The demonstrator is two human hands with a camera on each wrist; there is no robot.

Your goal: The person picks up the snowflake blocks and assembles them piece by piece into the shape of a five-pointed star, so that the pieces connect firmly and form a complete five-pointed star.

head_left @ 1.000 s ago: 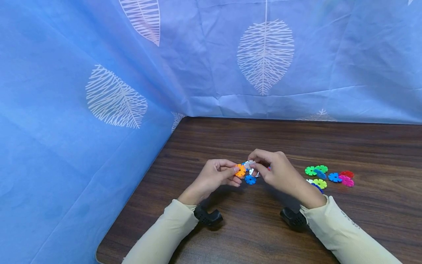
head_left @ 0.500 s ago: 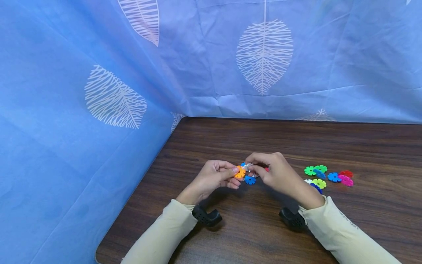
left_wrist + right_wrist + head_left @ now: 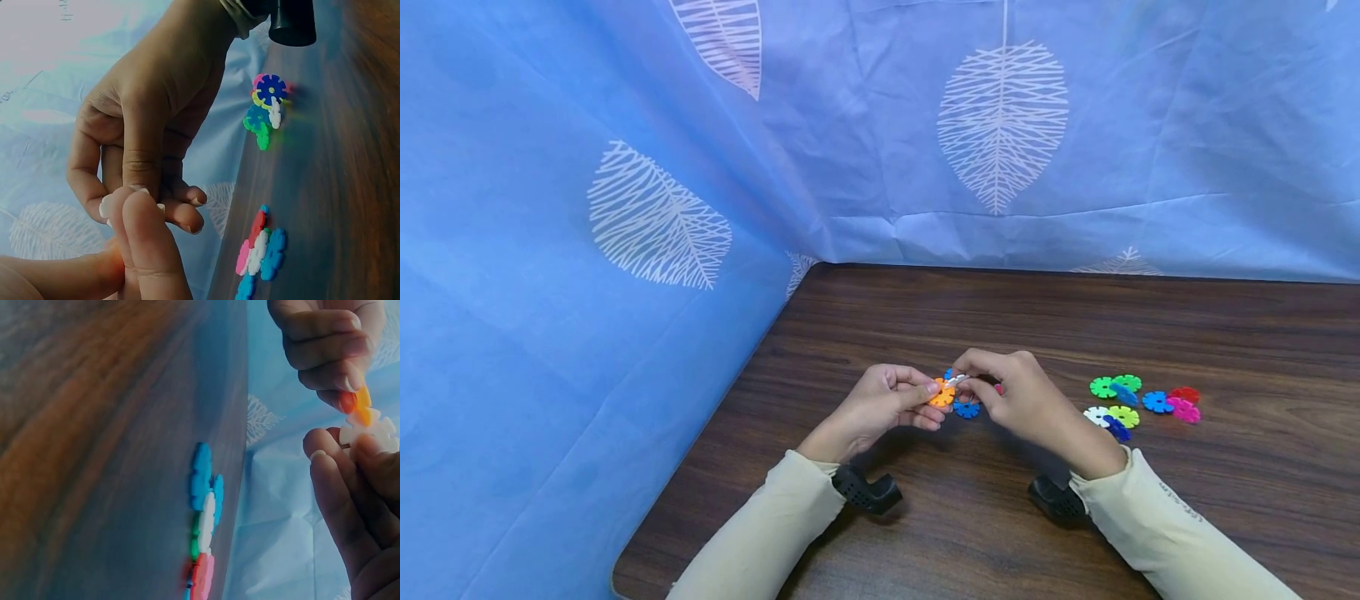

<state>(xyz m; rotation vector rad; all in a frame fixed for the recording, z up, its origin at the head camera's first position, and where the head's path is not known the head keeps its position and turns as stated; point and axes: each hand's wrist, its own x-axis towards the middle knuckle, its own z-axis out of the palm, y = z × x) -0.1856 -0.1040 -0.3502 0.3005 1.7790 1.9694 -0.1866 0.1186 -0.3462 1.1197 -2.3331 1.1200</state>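
My left hand [image 3: 883, 408] pinches an orange notched plastic disc [image 3: 942, 393] between thumb and fingers. Close by on its right, my right hand [image 3: 1026, 408] pinches a white notched disc [image 3: 369, 432] by thumb and fingertips. The two discs meet edge to edge in the right wrist view; how deep the notches engage cannot be seen. Beneath the hands lie more discs on the table: a blue disc [image 3: 966, 409], plus a white disc [image 3: 256, 253], a red disc [image 3: 257, 226] and a pink disc [image 3: 242, 257], partly hidden by the right hand in the head view.
Several loose notched discs lie right of the right hand, among them a green disc [image 3: 1102, 387], a yellow-green disc [image 3: 1124, 417] and a pink disc [image 3: 1185, 410]. The dark wooden table [image 3: 880, 317] ends at a blue leaf-print cloth [image 3: 880, 167] behind and left.
My right hand has shifted slightly left, bringing the white disc against the orange one. The white disc has turned from face-on to nearly edge-on. The left hand stays almost still.
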